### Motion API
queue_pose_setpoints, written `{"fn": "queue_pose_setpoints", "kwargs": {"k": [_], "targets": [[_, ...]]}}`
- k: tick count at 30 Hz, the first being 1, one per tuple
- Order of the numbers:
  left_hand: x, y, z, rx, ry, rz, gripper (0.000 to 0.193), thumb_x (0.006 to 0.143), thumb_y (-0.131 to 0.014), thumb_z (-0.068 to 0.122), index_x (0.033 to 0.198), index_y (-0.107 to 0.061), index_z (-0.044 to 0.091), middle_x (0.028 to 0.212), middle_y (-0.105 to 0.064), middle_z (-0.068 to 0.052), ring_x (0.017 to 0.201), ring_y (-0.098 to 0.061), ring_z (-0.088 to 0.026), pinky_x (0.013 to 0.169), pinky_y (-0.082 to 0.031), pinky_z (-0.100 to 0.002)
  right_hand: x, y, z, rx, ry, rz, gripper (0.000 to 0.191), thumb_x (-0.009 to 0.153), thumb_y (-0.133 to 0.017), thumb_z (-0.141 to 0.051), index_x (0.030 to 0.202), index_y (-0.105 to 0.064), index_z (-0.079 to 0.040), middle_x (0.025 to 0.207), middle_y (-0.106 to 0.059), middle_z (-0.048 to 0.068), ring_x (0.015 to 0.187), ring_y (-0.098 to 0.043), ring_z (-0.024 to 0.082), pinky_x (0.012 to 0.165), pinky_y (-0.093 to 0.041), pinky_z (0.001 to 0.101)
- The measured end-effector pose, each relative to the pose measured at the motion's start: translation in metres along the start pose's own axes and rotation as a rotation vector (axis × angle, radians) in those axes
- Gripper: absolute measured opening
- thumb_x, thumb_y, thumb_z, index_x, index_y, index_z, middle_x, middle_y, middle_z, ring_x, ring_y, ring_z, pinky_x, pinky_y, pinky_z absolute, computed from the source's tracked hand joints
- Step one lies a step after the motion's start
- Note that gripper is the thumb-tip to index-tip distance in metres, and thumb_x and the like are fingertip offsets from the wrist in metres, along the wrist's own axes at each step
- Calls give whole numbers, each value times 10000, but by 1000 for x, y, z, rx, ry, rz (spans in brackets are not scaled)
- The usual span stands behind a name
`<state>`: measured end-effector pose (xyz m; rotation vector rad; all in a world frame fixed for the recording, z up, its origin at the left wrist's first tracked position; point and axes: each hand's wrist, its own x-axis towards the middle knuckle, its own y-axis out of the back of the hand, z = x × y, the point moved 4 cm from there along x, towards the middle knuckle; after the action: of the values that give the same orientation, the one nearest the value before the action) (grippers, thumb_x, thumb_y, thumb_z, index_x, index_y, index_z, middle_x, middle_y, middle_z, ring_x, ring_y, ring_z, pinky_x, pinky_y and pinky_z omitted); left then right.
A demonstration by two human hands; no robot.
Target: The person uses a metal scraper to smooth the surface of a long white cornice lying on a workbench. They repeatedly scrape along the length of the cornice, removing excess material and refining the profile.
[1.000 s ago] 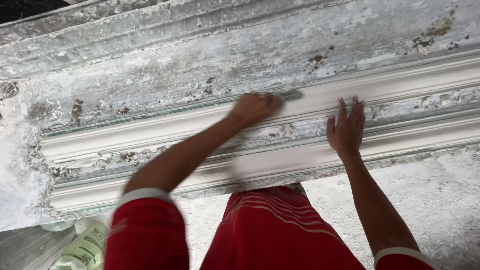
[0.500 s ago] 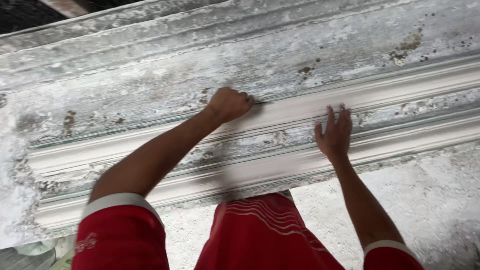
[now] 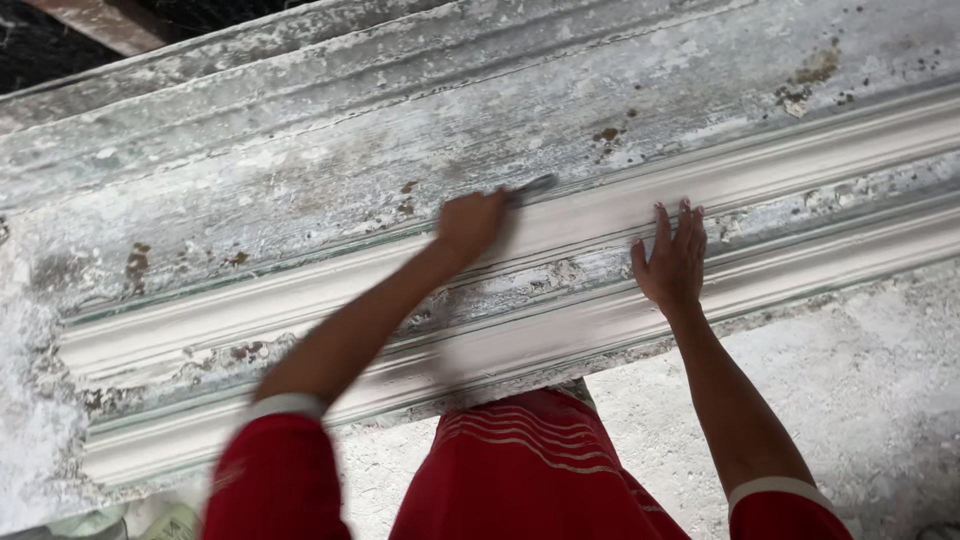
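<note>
A long white plaster moulding (image 3: 300, 310) with ridged grooves lies across a rough, plaster-crusted bench. My left hand (image 3: 470, 225) is closed around a small dark tool (image 3: 530, 187), whose tip rests on the upper band of the moulding; hand and tool are blurred by motion. My right hand (image 3: 672, 260) lies flat, fingers spread, on the middle ridges of the moulding to the right of the left hand. Both arms wear red sleeves with white cuffs.
The stained grey bench surface (image 3: 400, 120) slopes up behind the moulding. A pale, dusty floor (image 3: 860, 380) lies to the right of my red-clad legs. A greenish object (image 3: 150, 520) shows at the bottom left. A dark gap runs along the top left.
My left hand with the tool slid left along the moulding, then back right. My right hand stayed flat on the ridges. The view shifted slightly.
</note>
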<state>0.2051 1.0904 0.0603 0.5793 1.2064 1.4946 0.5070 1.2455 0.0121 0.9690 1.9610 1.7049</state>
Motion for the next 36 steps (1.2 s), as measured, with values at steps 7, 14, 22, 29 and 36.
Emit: {"fn": "queue_pose_setpoints", "kwargs": {"k": [7, 14, 22, 29, 36], "targets": [[65, -13, 87, -43, -31, -15, 306, 1066, -428, 315, 1246, -594, 131, 850, -717, -144, 701, -723, -322, 558, -594, -537, 1, 8, 8, 7, -30, -17, 600, 1051, -506, -333, 1608, -426, -123, 1686, -268, 266, 1573, -230, 487, 1267, -261, 619], [-42, 44, -37, 76, -123, 45, 332, 1042, -530, 362, 1289, -597, 150, 761, -717, -137, 560, -674, -298, 378, -521, -439, -4, -10, 13, -17, -82, -69, 615, 1047, -489, -375, 1599, -401, -118, 1670, -233, 286, 1551, -197, 526, 1231, -229, 666], [75, -39, 110, 95, -137, 24, 428, 1000, -543, 102, 1425, -493, 98, 888, -739, -164, 710, -737, -302, 523, -587, -436, -3, -3, 17, 38, -62, -63, 586, 1062, -476, -378, 1573, -416, -98, 1648, -277, 319, 1545, -218, 539, 1226, -244, 675], [20, 6, 38, 126, -332, -38, 397, 1027, -531, 166, 1423, -547, 193, 1286, -661, -98, 832, -746, -326, 648, -625, -466, -6, 3, 12, 69, -58, -9, 557, 1094, -423, -396, 1595, -427, -151, 1670, -293, 290, 1570, -228, 522, 1256, -253, 669], [-73, 14, -38, 562, -528, -19, 552, 961, -570, 157, 1493, -428, 122, 1241, -673, -192, 644, -729, -246, 386, -556, -365, -7, -9, 15, 28, -84, -72, 629, 1067, -433, -465, 1571, -410, -88, 1634, -272, 332, 1533, -209, 570, 1198, -252, 722]]}}
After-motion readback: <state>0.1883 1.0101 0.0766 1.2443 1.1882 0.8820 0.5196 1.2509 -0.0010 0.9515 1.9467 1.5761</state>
